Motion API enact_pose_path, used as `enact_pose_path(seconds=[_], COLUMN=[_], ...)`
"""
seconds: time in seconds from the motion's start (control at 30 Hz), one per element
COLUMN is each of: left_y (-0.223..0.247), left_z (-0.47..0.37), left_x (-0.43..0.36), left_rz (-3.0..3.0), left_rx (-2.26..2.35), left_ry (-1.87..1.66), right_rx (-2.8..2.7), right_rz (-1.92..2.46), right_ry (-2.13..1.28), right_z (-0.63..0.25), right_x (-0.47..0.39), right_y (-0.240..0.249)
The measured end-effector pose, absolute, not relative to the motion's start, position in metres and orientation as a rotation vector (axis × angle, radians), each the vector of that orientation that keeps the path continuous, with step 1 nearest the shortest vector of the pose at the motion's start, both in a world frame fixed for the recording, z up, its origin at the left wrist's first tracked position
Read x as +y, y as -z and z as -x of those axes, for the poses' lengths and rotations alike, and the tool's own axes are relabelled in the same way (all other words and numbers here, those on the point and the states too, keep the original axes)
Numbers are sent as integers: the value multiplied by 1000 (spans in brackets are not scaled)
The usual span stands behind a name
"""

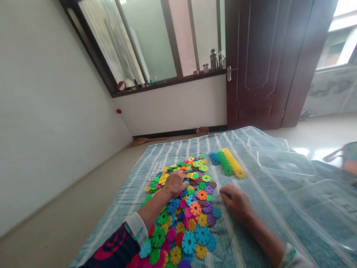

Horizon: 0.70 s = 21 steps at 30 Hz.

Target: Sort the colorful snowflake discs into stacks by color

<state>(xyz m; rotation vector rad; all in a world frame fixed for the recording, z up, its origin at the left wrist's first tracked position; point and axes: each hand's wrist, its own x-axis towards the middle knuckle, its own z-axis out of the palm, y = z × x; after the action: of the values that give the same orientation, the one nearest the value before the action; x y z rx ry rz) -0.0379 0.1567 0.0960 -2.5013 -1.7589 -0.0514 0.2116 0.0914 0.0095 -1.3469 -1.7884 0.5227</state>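
Notched plastic discs (195, 208) in many colours lie in a loose heap on the striped cloth. My left hand (175, 183) is over the upper part of this heap, its fingers stretched towards some yellow discs and the thumb apart from them; nothing shows in its grasp. To the right of the heap, my right hand (237, 201) rests near the cloth with its fingers curled, and its inside is hidden. Beyond it lie three rows of discs packed face to face: a short blue row (214, 158), a longer green row (224, 163) and a yellow row (233, 163).
Clear plastic containers (286, 163) stand on the right side of the striped cloth (228, 242), with a large clear lid or tray (329, 212) nearer me. Behind are a dark red door (259, 63) and a window ledge (173, 82) with small items.
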Motion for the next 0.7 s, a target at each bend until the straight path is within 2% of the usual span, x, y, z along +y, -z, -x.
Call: enact_pose_path(seconds=[0.3, 0.53, 0.7], left_y=[-104, -129, -118], left_z=[45, 51, 16], left_x=[157, 173, 192], left_rz=[2431, 2476, 2602], left_rx=[-1832, -1927, -1936], left_ry=[153, 458, 633], right_rx=[-1776, -1777, -1775], right_rz=[1337, 1366, 1371], right_ry=[-526, -515, -517], right_z=[-211, -210, -209], right_x=[92, 92, 92], right_y=[-11, -13, -14])
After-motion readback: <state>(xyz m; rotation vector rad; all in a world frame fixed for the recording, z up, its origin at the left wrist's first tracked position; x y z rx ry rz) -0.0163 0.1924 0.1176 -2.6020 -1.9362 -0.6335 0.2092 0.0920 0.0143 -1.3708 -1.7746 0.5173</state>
